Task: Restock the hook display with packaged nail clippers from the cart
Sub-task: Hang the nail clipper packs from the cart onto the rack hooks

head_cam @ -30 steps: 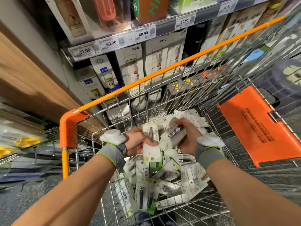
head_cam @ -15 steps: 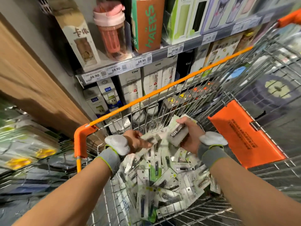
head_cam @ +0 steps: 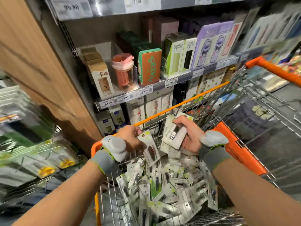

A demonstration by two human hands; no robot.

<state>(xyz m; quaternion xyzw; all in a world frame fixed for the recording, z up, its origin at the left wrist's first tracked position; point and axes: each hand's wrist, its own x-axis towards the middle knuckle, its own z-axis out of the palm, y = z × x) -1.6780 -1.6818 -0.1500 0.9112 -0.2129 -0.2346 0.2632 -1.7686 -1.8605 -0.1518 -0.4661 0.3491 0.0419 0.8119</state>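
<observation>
A wire shopping cart with an orange rim (head_cam: 182,104) holds a heap of white-and-green carded nail clipper packs (head_cam: 164,185). My left hand (head_cam: 132,136) grips one pack (head_cam: 150,149) that hangs down over the heap. My right hand (head_cam: 189,132) holds a small stack of packs (head_cam: 175,132) above the cart's far end. Both wrists wear grey cuffs with a white pad. The hook display with hanging blister packs (head_cam: 32,160) is blurred at the left edge.
Shelves (head_cam: 130,93) of boxed bottles and cups with price tags stand right behind the cart. A wooden side panel (head_cam: 40,66) separates them from the hook display. The cart's orange child-seat flap (head_cam: 241,149) lies to the right.
Both hands have risen out of the heap with their packs. The view has tilted up and swung left, so more of the shelves shows.
</observation>
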